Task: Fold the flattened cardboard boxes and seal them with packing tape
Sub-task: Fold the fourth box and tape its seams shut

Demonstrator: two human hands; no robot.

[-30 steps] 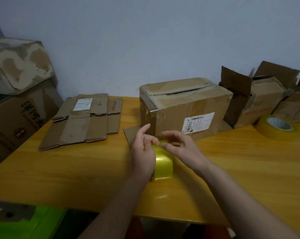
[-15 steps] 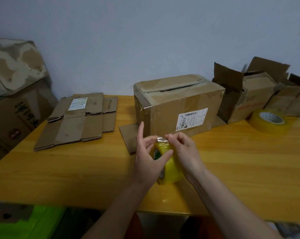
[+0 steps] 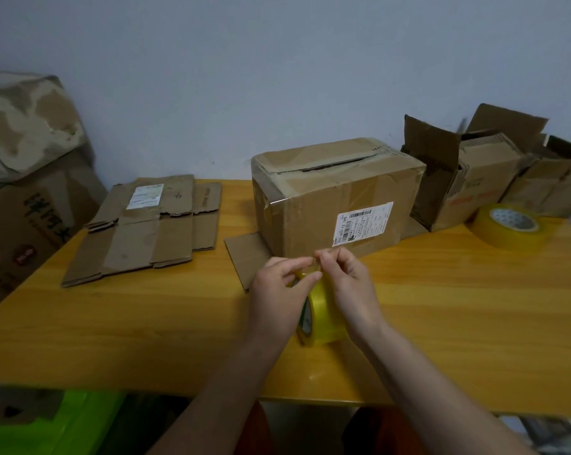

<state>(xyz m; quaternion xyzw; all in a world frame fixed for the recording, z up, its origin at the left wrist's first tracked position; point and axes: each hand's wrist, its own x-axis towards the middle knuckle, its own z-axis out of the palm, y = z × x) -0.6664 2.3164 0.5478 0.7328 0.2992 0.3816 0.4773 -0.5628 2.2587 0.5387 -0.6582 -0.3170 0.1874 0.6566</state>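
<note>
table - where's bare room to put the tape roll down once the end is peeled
Widest bare patch: table front right, bordered by the right hand, the second tape roll and the near edge. Another lies front left, below the flattened boxes. The back is crowded: the folded box, open boxes and flattened boxes fill it.

- Left hand (image 3: 277, 290) and right hand (image 3: 353, 287), centre of frame: bare, no gloves, rings or watch.
- Both forearms, lower centre and lower right: bare, no sleeves visible.
</note>
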